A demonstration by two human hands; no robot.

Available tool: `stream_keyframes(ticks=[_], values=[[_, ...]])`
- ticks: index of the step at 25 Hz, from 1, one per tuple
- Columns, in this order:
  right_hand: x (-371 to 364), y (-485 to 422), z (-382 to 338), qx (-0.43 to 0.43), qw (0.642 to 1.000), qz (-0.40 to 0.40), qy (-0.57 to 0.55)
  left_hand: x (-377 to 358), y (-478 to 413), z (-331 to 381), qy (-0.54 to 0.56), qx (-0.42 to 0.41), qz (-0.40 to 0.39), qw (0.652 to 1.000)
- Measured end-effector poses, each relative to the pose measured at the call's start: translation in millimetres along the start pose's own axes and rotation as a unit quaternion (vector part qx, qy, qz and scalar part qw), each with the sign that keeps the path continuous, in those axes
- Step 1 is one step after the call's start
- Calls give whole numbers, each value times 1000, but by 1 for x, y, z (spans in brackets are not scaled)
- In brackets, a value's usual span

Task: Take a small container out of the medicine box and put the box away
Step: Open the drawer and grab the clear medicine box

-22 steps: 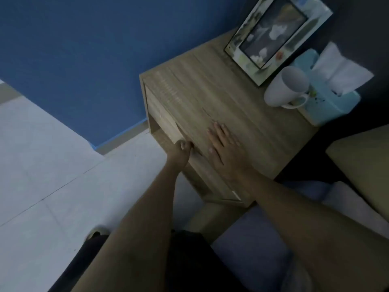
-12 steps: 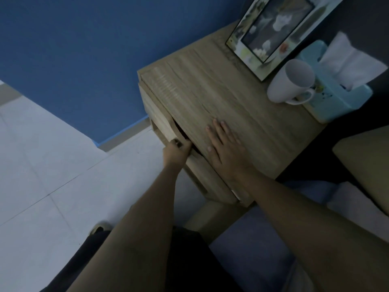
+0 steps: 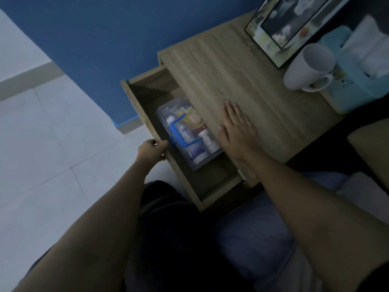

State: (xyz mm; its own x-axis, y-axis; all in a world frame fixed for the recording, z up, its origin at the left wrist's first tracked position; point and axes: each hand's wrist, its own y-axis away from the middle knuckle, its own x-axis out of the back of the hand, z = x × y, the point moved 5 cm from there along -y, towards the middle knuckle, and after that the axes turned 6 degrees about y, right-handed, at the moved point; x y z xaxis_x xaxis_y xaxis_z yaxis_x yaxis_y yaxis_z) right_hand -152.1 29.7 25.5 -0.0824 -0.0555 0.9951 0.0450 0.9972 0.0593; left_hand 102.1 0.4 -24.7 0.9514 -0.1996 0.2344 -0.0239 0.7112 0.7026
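A clear plastic medicine box point(image 3: 195, 152) with a blue handle point(image 3: 179, 133) lies in the pulled-out drawer point(image 3: 139, 110) of a wooden nightstand point(image 3: 242, 81). Several small bottles and containers show through its closed lid. The nightstand top hides its far side. My left hand point(image 3: 152, 151) grips the drawer's front panel near the middle. My right hand point(image 3: 235, 131) lies flat, fingers spread, on the nightstand top right beside the box.
On the nightstand stand a white mug point(image 3: 309, 68), a picture frame point(image 3: 290, 24) and a light blue tissue box point(image 3: 357, 81). A blue wall point(image 3: 105, 39) is behind, pale floor tiles point(image 3: 42, 144) to the left, bedding point(image 3: 263, 239) at the lower right.
My left hand has pulled the drawer from nearly closed to wide open, revealing the medicine box. My right hand has stayed flat on the top.
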Motion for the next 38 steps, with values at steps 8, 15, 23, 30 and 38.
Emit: stream_keyframes(ticks=[8,15,23,30,38], values=[[0,-2,2,-5,1000,-4,-1,36,5,-21,-5,17,18,1000],[-1,0,1,-10,1000,5,-2,45,31,6,-154,-303,187,922],[28,15,-36,-93,990,102,-40,23,-29,73,-453,-289,17,843],[-28,80,-133,-364,909,-24,-200,19,-34,80,-507,-237,-5,829],[-58,79,-146,-530,725,-82,-432,18,-40,86,-464,-225,-15,857]])
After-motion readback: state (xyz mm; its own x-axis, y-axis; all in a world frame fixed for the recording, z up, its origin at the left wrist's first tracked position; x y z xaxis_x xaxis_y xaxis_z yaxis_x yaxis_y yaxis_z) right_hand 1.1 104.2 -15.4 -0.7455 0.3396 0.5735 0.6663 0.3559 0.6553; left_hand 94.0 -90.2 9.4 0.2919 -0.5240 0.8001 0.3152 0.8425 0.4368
